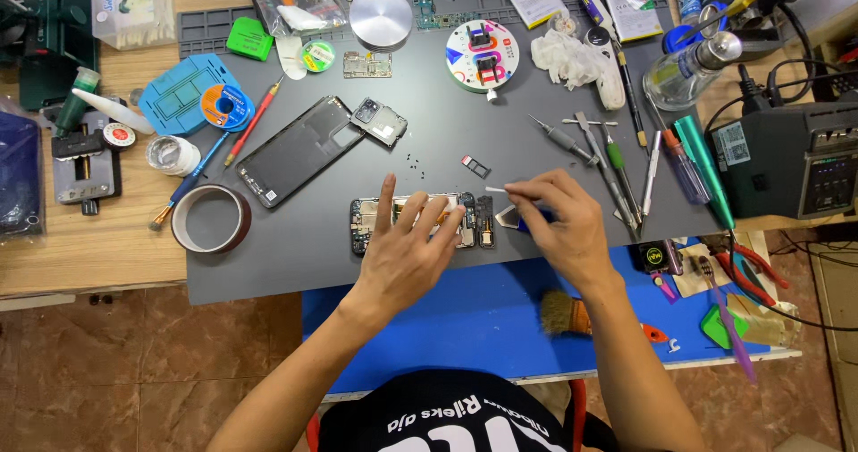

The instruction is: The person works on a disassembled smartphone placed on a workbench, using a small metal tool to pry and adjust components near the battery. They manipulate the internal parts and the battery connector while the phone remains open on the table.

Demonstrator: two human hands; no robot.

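Note:
My left hand (407, 246) lies flat with fingers spread on an opened phone body (362, 220) whose circuit board shows, on the dark grey mat (295, 255). My right hand (559, 220) is closed around a blue-handled tool, its pale tip (494, 189) pointing left above the phone's right end. A small separate board piece (484, 221) sits just right of the phone. The phone's black back panel (293, 150) and a camera cover piece (379, 121) lie further back on the mat. A tiny tray part (475, 165) and some small screws (416, 161) rest behind my hands.
Screwdrivers and tweezers (617, 162) lie right of my hand. A tape roll (211, 219) sits at the mat's left edge, a brush (567, 314) on the blue mat (465, 327) near me. A grey station box (791, 159) stands right. A round white disc (482, 55) and metal disc (381, 18) sit at the back.

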